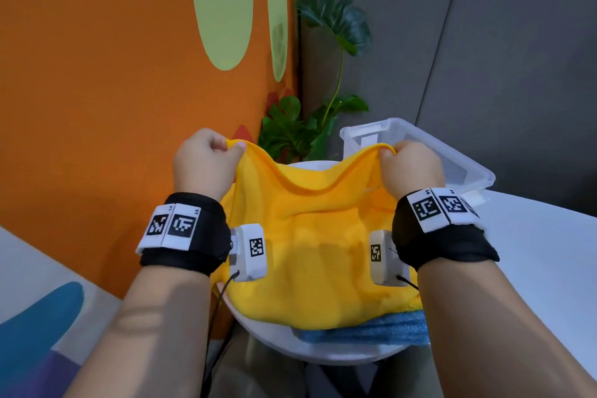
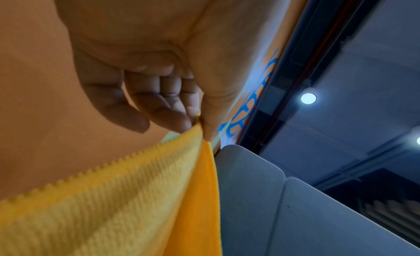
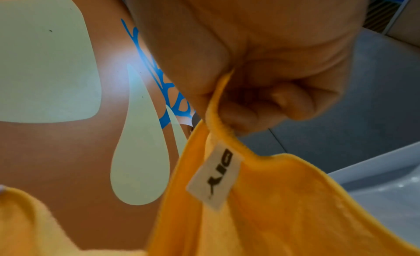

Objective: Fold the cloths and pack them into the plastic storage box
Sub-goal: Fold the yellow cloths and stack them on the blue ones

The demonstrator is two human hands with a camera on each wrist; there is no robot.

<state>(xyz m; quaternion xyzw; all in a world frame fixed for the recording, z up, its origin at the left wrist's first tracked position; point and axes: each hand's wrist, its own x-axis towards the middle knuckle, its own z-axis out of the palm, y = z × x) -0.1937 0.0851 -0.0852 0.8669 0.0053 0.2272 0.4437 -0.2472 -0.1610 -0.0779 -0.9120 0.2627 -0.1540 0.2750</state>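
- While both hands are lifting the yellow cloth (image 1: 310,236) by its top corners, the head view is showing the left hand (image 1: 202,161) and the right hand (image 1: 410,168) each closing on one corner, with the top edge sagging between them; to my mind the step is going best if the hands are drawing apart until that edge is lying straight, and keeping level, before bringing corner to corner; the cloth's lower part is draping down below the wrists onto a blue cloth (image 1: 371,329) lying on the round white table (image 1: 323,350); the clear plastic storage box (image 1: 452,161) is sitting just beyond the right hand, open, with nothing showing inside it; a leafy plant (image 1: 303,129) is standing beyond and between the hands, and the orange wall (image 1: 97,107) is rising just outside the left hand, so a wide swing that way is looking cramped.
- In the left wrist view, the thumb and curled fingers (image 2: 163,116) are pinching the very tip of the corner; the hold is looking shallow, so I would be taking a little more cloth before pulling; grey panels are standing off to the thumb side.
- In the right wrist view, the fist is wrapping round the hem, fingers (image 3: 291,100) tucked in; a white label (image 3: 216,177) is hanging just below the grip, worth folding inward; the box rim is showing beyond the little-finger side.
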